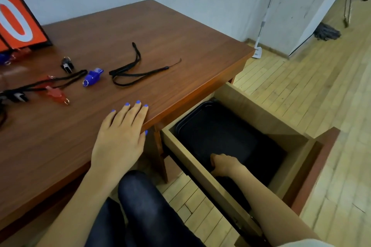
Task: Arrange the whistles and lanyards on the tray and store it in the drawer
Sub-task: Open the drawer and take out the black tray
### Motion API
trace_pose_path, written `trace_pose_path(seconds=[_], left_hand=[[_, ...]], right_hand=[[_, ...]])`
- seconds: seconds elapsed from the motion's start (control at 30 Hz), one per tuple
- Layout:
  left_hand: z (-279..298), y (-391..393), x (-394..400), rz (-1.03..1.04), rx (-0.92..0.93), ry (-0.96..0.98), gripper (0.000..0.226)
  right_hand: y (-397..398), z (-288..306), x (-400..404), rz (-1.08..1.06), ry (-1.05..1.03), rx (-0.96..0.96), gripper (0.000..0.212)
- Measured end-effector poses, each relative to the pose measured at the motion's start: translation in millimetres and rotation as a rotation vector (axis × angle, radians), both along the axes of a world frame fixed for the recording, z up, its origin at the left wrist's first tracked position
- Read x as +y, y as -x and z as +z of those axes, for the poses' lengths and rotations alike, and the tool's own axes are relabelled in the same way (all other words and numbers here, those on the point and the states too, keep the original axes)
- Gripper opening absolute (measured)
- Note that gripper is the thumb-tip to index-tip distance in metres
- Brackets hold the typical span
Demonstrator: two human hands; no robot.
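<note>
Right hand (223,163) curled on black tray (210,126) near edge inside drawer (259,110); left hand (122,134) flat, open on desk (140,36).

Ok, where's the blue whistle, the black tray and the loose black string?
blue whistle (92,77): head view, middle of its body.
black tray (210,126): head view, its bare floor, inside the drawer.
loose black lanyard (128,75): head view, the strap left of its middle.

blue whistle (93,77): on its side on table, ring toward viewer | red whistle (57,94): flat, left of blue | black whistle (67,65): behind them | black lanyard (132,72): loose loop, right of blue whistle | black tray (210,130): flat inside open drawer (297,158)
</note>
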State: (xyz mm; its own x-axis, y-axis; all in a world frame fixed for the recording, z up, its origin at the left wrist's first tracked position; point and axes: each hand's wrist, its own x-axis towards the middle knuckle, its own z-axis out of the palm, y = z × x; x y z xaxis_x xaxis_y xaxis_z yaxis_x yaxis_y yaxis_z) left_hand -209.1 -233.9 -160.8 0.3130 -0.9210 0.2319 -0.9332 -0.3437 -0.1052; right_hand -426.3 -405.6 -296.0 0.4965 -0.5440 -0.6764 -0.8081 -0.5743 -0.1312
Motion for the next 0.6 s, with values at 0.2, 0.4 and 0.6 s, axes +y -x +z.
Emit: trace_pose_path(seconds=[0.2, 0.4, 0.6], left_hand=[[-0.4, 0.5, -0.5, 0.004, -0.021, -0.013, 0.064], [1.4, 1.0, -0.7, 0.001, -0.039, -0.001, 0.063], [1.3, 0.9, -1.8, -0.012, -0.033, 0.002, 0.069]], right_hand=[[-3.7, 5.2, 6.7, 0.101, 0.075, -0.01, 0.027], [5.6, 65.4, 8.6, 0.074, 0.309, -0.209, 0.015], [26.4, 116.8, 10.1, 0.082, 0.303, -0.223, 0.013]])
